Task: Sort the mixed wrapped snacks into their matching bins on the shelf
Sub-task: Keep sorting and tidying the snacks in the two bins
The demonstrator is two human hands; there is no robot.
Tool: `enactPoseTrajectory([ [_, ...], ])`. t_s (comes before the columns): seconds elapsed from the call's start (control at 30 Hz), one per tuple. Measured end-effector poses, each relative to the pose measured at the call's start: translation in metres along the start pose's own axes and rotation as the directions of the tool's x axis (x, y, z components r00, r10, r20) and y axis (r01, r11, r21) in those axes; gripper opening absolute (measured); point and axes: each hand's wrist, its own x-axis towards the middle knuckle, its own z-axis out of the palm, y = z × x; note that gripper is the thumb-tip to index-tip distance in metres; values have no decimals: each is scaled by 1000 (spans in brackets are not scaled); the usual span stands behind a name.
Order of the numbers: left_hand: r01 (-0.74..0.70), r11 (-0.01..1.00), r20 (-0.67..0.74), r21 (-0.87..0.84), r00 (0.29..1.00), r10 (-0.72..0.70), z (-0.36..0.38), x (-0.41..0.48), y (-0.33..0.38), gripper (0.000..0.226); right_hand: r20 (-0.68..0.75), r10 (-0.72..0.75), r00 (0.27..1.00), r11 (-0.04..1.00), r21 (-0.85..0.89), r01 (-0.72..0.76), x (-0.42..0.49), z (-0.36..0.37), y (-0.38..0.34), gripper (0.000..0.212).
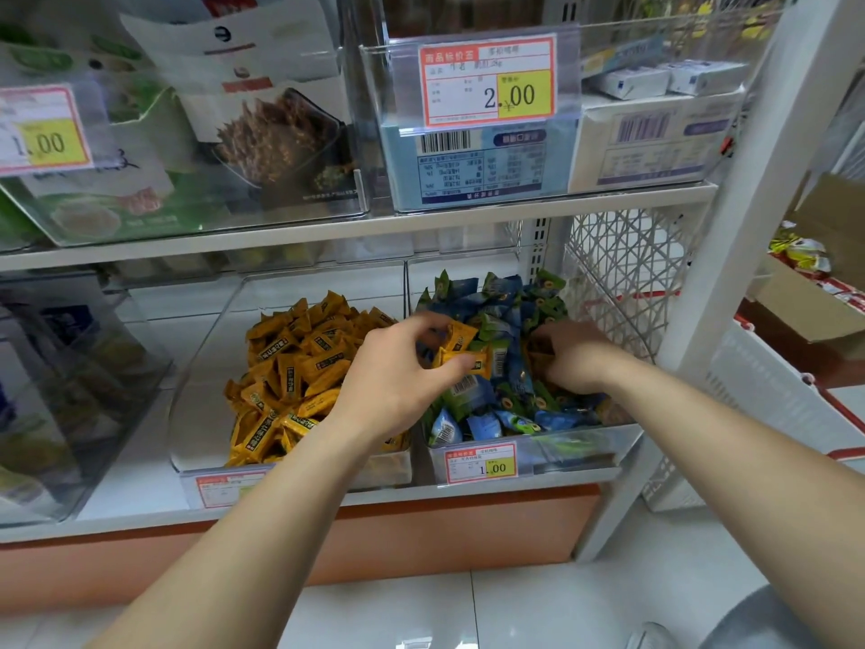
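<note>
Two clear bins stand side by side on the lower shelf. The left bin [196,414] holds a heap of yellow wrapped snacks [290,372]. The right bin [580,454] holds blue and green wrapped snacks [510,414]. My left hand [398,377] reaches over the divider into the right bin and pinches two yellow snacks [461,348] between thumb and fingers. My right hand [573,356] is deeper in the right bin, fingers curled into the pile around a brownish-yellow wrapper [538,356] that is partly hidden.
Price tags [482,463] clip to the bin fronts. The upper shelf [421,227] carries clear bins with boxed and bagged goods. A white lattice panel [627,274] and shelf post [730,236] close the right side. A cardboard box [810,311] sits at the far right.
</note>
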Motion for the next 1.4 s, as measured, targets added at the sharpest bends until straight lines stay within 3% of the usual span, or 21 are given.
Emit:
enactPoseTrajectory([
  [0.13,1,1000,11,-7,1000,-1,-2,0,-1,53,76,72,994,997,5,-73,2,2,-1,37],
  [0.27,-6,1000,16,-12,1000,6,-4,0,-2,53,20,38,999,995,88,-40,-2,-3,5,47],
  [0.7,1,999,24,-54,1000,1,-5,-3,3,53,-90,-44,995,996,79,51,-14,2,12,21],
  [0.87,65,989,-10,-134,998,-67,-8,-2,1,50,-302,-70,951,975,179,129,-25,-11,13,11],
  [0.97,134,963,-12,-232,990,-141,-13,0,0,38,-427,-80,901,890,377,258,-38,-24,-2,13],
  [1.07,197,910,-37,-365,973,-226,-18,0,1,41,-433,-137,891,655,635,409,-48,-32,-30,19],
  [1.17,269,814,-31,-515,943,-331,-24,1,-1,35,-391,-191,900,493,755,433,-43,-30,-67,19],
  [1.3,331,627,8,-705,888,-460,-37,3,-13,26,-388,-140,911,462,788,407,-18,-19,-121,15],
  [1.4,354,649,-102,-673,825,-555,-51,6,-36,26,-382,-122,916,461,795,393,4,-8,-157,15],
])
